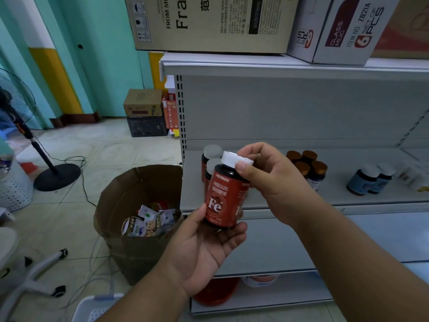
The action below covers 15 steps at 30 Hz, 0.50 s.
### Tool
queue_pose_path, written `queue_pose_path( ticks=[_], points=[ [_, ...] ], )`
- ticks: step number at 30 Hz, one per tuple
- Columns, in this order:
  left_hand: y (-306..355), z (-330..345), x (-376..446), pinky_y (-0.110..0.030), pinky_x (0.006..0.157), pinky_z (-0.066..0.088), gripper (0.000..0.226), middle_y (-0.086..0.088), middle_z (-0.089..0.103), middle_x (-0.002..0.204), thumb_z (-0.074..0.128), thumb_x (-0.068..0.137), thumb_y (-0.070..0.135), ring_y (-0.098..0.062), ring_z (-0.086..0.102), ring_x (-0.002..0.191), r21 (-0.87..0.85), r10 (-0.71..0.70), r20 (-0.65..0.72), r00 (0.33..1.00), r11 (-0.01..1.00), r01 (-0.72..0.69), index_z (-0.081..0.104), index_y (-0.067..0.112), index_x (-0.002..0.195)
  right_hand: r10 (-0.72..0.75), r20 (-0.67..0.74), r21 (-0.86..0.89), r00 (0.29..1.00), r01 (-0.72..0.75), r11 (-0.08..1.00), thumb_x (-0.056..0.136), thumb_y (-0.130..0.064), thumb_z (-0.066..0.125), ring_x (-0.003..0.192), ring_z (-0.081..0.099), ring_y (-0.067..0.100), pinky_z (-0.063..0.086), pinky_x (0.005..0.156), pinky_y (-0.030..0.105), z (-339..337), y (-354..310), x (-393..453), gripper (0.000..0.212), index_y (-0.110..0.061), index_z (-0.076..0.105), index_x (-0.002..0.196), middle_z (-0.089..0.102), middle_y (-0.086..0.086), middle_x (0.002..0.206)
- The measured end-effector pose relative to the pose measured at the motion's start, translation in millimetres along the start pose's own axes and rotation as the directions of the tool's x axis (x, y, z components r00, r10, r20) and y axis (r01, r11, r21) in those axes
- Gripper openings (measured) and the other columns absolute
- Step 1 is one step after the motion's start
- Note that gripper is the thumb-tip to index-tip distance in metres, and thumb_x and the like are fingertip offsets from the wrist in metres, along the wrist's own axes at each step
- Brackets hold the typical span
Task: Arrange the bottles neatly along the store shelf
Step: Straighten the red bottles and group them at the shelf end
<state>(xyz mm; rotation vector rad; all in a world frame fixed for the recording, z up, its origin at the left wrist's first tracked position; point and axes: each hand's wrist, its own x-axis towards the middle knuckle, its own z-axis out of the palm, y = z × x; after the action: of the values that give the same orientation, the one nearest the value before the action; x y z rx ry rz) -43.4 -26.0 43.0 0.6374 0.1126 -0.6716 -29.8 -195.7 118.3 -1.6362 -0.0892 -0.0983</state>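
Hands hold a dark red-labelled "Fe" bottle with a white cap (224, 196) before the grey metal store shelf (348, 201).
Left hand (204, 249) cups its base; right hand (267, 180) grips the cap; two matching bottles (210, 159) stand behind.

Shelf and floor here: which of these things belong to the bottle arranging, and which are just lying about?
Part of the job:
- red Fe bottle, gripped by left hand and right hand
- two red bottles on the shelf
- brown-capped bottles
- blue-labelled bottles

Lying about:
- cardboard bin of wrappers
- standing fan
- boxes on top
- crate and boxes
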Motion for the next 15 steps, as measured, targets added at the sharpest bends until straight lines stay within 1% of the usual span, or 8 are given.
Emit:
queue_pose_path(
  ticks=[2, 3, 4, 5, 8, 9, 13, 15],
  points=[
    [-1, -2, 2, -0.039, 0.070, 0.060, 0.064, -0.031, 0.064, 0.110, 0.051, 0.086, 0.050, -0.029, 0.068, 0.078, -0.014, -0.019, 0.016, 1.000, 1.000, 0.019, 0.068, -0.004, 0.117, 0.003, 0.051, -0.011, 0.999, -0.002, 1.000, 0.087, -0.023, 0.065, 0.086, 0.063, 0.015, 0.053, 0.075, 0.030, -2, -4, 1, 0.020, -0.014, 0.059, 0.104, 0.065, 0.008, 0.097],
    [-1, -2, 2, -0.038, 0.068, 0.060, 0.065, -0.030, 0.065, 0.106, 0.048, 0.085, 0.052, -0.028, 0.068, 0.075, -0.017, -0.029, 0.029, 0.999, 0.999, 0.030, 0.071, -0.003, 0.112, -0.001, 0.068, -0.022, 0.998, 0.003, 1.000, 0.089, -0.018, 0.063, 0.085, 0.063, 0.014, 0.053, 0.074, 0.028, -3, -5, 2, 0.016, -0.013, 0.059, 0.104, 0.065, 0.008, 0.097],
    [-2, -2, 3, -0.037, 0.067, 0.060, 0.066, -0.030, 0.066, 0.102, 0.046, 0.085, 0.054, -0.028, 0.067, 0.073, -0.015, -0.043, 0.041, 0.998, 0.999, 0.044, 0.073, -0.002, 0.107, -0.006, 0.076, -0.040, 0.997, 0.009, 0.999, 0.089, -0.016, 0.063, 0.085, 0.063, 0.014, 0.054, 0.074, 0.028, -4, -8, 3, 0.015, -0.013, 0.058, 0.102, 0.066, 0.007, 0.096],
    [-2, -2, 3, -0.036, 0.065, 0.060, 0.068, -0.029, 0.066, 0.099, 0.044, 0.085, 0.056, -0.027, 0.067, 0.071, -0.014, -0.059, 0.050, 0.997, 0.998, 0.060, 0.074, -0.002, 0.103, -0.011, 0.078, -0.060, 0.997, 0.016, 0.998, 0.087, -0.017, 0.065, 0.085, 0.064, 0.016, 0.054, 0.076, 0.032, -4, -9, 3, 0.016, -0.012, 0.058, 0.100, 0.067, 0.008, 0.094],
    [-2, -3, 7, -0.035, 0.061, 0.058, 0.071, -0.028, 0.066, 0.091, 0.042, 0.085, 0.059, -0.027, 0.065, 0.065, -0.006, -0.089, 0.048, 0.995, 0.996, 0.089, 0.076, -0.002, 0.097, -0.020, 0.074, -0.104, 0.997, 0.028, 0.994, 0.075, -0.028, 0.072, 0.088, 0.064, 0.022, 0.055, 0.083, 0.046, -3, -13, 3, 0.029, -0.014, 0.058, 0.096, 0.069, 0.010, 0.096],
    [-1, -4, 9, -0.034, 0.060, 0.058, 0.071, -0.027, 0.065, 0.089, 0.042, 0.085, 0.059, -0.027, 0.064, 0.064, 0.000, -0.097, 0.052, 0.994, 0.995, 0.097, 0.076, -0.002, 0.097, -0.018, 0.076, -0.110, 0.997, 0.027, 0.994, 0.073, -0.030, 0.073, 0.089, 0.064, 0.024, 0.055, 0.085, 0.048, -3, -13, 3, 0.033, -0.014, 0.058, 0.097, 0.069, 0.011, 0.098],
    [1, -4, 13, -0.033, 0.058, 0.055, 0.070, -0.024, 0.062, 0.082, 0.043, 0.087, 0.060, -0.026, 0.060, 0.060, 0.025, -0.134, 0.064, 0.989, 0.991, 0.133, 0.074, -0.002, 0.099, 0.005, 0.115, -0.132, 0.993, 0.010, 0.991, 0.078, -0.024, 0.072, 0.103, 0.064, 0.031, 0.053, 0.089, 0.046, -5, -14, 2, 0.036, -0.015, 0.058, 0.110, 0.070, 0.007, 0.106],
    [3, -6, 17, -0.036, 0.064, 0.056, 0.070, -0.026, 0.064, 0.087, 0.040, 0.090, 0.058, -0.029, 0.063, 0.065, 0.101, -0.105, 0.043, 0.994, 0.990, 0.100, 0.075, -0.002, 0.099, -0.014, 0.099, -0.142, 0.995, 0.028, 0.989, 0.078, -0.019, 0.074, 0.105, 0.064, 0.030, 0.054, 0.092, 0.045, -7, -15, 2, 0.036, -0.017, 0.058, 0.111, 0.070, 0.004, 0.106]
  ],
)
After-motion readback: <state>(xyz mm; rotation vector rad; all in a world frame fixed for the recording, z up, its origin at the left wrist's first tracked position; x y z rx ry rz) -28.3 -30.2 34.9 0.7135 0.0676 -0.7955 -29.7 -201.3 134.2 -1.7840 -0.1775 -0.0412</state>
